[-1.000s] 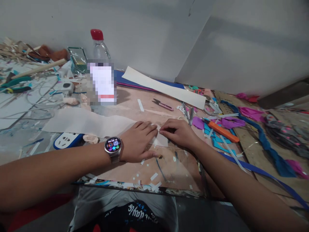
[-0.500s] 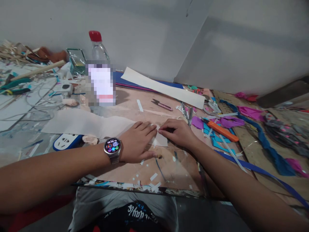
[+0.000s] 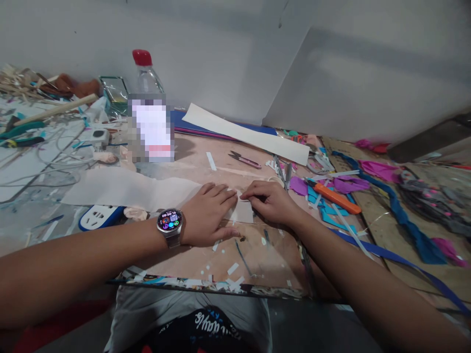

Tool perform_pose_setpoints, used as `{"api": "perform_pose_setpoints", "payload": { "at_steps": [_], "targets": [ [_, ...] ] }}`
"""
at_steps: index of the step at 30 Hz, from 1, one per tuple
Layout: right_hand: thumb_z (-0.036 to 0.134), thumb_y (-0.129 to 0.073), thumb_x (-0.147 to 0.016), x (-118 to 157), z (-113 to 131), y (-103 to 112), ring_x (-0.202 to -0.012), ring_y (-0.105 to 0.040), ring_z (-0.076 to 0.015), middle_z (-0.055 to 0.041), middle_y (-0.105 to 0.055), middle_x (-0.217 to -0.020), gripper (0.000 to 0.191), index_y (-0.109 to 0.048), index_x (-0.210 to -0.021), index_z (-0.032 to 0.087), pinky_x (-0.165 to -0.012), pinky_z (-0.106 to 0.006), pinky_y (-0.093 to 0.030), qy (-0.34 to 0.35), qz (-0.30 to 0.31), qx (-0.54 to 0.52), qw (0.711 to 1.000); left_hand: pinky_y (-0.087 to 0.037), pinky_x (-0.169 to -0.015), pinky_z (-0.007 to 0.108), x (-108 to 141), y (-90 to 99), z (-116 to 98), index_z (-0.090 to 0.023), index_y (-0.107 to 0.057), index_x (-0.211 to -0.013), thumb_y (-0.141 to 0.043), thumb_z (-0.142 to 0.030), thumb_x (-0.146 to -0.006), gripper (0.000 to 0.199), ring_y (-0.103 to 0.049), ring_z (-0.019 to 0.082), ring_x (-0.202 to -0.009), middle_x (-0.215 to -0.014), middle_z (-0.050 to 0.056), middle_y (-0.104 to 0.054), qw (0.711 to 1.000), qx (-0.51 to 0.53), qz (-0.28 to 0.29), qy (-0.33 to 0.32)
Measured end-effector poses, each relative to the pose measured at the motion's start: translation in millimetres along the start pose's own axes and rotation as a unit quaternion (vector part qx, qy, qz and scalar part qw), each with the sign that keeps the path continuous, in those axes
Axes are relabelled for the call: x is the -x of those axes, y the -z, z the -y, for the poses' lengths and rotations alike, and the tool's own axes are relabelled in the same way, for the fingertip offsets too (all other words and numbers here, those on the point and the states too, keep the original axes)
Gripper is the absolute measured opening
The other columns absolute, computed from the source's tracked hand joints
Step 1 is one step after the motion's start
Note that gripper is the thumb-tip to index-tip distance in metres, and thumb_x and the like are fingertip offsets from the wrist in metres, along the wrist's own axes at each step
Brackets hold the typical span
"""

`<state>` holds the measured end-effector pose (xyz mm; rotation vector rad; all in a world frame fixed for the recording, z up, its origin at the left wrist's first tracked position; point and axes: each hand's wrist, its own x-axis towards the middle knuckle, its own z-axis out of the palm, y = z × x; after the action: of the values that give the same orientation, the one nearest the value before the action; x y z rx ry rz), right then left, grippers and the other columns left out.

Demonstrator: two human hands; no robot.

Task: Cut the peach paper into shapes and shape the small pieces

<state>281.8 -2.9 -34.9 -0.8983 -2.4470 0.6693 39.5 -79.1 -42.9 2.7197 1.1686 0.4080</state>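
Observation:
A long pale strip [image 3: 128, 189] lies across the table, its right end near the middle. My left hand [image 3: 211, 213], with a watch on the wrist, rests palm down on that strip with its fingers spread. Beside it on the right, my right hand [image 3: 267, 201] has thumb and forefinger pinched together at the strip's right end; anything between the fingertips is too small to make out. Small thread snips [image 3: 246, 159] lie beyond the hands. Farther back, a second cream strip [image 3: 246, 135] rests partly over blue sheets.
A clear bottle with a red cap [image 3: 142, 57] stands at the back left behind a blurred bright screen. A white power strip [image 3: 99, 217] lies by my left forearm. On the right are an orange cutter [image 3: 338, 198], purple scraps and a blue band [image 3: 401, 267].
The whole view has shifted slightly. Both hands keep nearly the same place on the strip, the right one still pinched at its end.

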Motion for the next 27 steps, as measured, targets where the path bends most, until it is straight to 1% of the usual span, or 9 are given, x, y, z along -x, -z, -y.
{"api": "perform_pose_setpoints", "payload": {
  "at_steps": [4, 8, 14, 17, 20, 24, 27],
  "targets": [
    [0.007, -0.056, -0.082, -0.3, -1.9, 0.2, -0.082, -0.071, -0.0169, -0.005, -0.076, -0.09, 0.033, -0.083, -0.091, 0.022, -0.077, -0.03, -0.054, -0.002, 0.0, 0.0, 1.0, -0.028, -0.119, 0.057, -0.4, 0.4, 0.4, -0.014, -0.046, -0.151, -0.042, -0.074, -0.096, 0.082, -0.04, 0.039, -0.145, -0.156, 0.014, -0.05, 1.0, 0.002, -0.006, -0.005],
    [0.006, -0.055, -0.081, -1.1, -3.6, -0.3, -0.081, -0.071, -0.0166, -0.0043, -0.076, -0.089, 0.034, -0.083, -0.09, 0.022, -0.077, -0.03, -0.054, -0.002, 0.001, -0.004, 1.0, -0.029, -0.118, 0.058, -1.4, 2.3, 0.6, -0.013, -0.05, -0.147, -0.042, -0.071, -0.097, 0.077, -0.041, 0.039, -0.143, -0.153, 0.015, -0.052, 1.0, -0.007, -0.006, -0.009],
    [0.006, -0.054, -0.082, -0.7, -8.1, -2.3, -0.082, -0.071, -0.0159, -0.0041, -0.076, -0.089, 0.033, -0.083, -0.091, 0.02, -0.078, -0.029, -0.055, -0.009, -0.022, -0.017, 1.0, -0.031, -0.117, 0.056, -4.3, 6.0, -0.9, -0.014, -0.055, -0.141, -0.043, -0.069, -0.098, 0.071, -0.042, 0.038, -0.143, -0.149, 0.014, -0.056, 1.0, -0.019, -0.007, -0.012],
    [0.006, -0.054, -0.082, 0.1, -9.2, -1.6, -0.082, -0.07, -0.0159, -0.0037, -0.075, -0.089, 0.033, -0.083, -0.092, 0.02, -0.078, -0.029, -0.054, 0.0, -0.016, 0.006, 1.0, -0.029, -0.118, 0.057, -5.3, 4.9, -1.5, -0.014, -0.054, -0.142, -0.042, -0.07, -0.098, 0.072, -0.037, 0.038, -0.147, -0.157, 0.013, -0.049, 1.0, -0.025, -0.008, -0.016],
    [0.006, -0.055, -0.083, 0.7, -9.7, -0.1, -0.08, -0.07, -0.0154, -0.0031, -0.074, -0.087, 0.032, -0.083, -0.087, 0.021, -0.077, -0.029, -0.053, 0.017, -0.012, 0.022, 1.0, -0.027, -0.12, 0.058, -5.5, 2.5, -0.9, -0.015, -0.052, -0.143, -0.041, -0.071, -0.097, 0.073, -0.031, 0.039, -0.152, -0.165, 0.011, -0.04, 1.0, -0.025, -0.003, -0.018],
    [0.004, -0.055, -0.082, 1.2, -9.5, 1.4, -0.078, -0.069, -0.0146, -0.0025, -0.073, -0.084, 0.031, -0.082, -0.081, 0.02, -0.076, -0.028, -0.052, 0.017, -0.011, 0.026, 0.999, -0.028, -0.119, 0.058, -6.0, 1.2, 1.3, -0.017, -0.054, -0.141, -0.04, -0.073, -0.097, 0.073, -0.034, 0.038, -0.151, -0.163, 0.01, -0.045, 1.0, -0.01, 0.013, -0.011],
    [0.003, -0.055, -0.08, 1.3, -8.3, 3.0, -0.076, -0.068, -0.0141, -0.0024, -0.072, -0.083, 0.03, -0.08, -0.076, 0.02, -0.075, -0.028, -0.051, 0.016, -0.007, 0.022, 1.0, -0.03, -0.119, 0.059, -6.7, 1.6, 2.6, -0.018, -0.056, -0.137, -0.04, -0.075, -0.095, 0.073, -0.037, 0.039, -0.148, -0.162, 0.01, -0.046, 1.0, -0.006, 0.014, -0.01]
  ]
}}
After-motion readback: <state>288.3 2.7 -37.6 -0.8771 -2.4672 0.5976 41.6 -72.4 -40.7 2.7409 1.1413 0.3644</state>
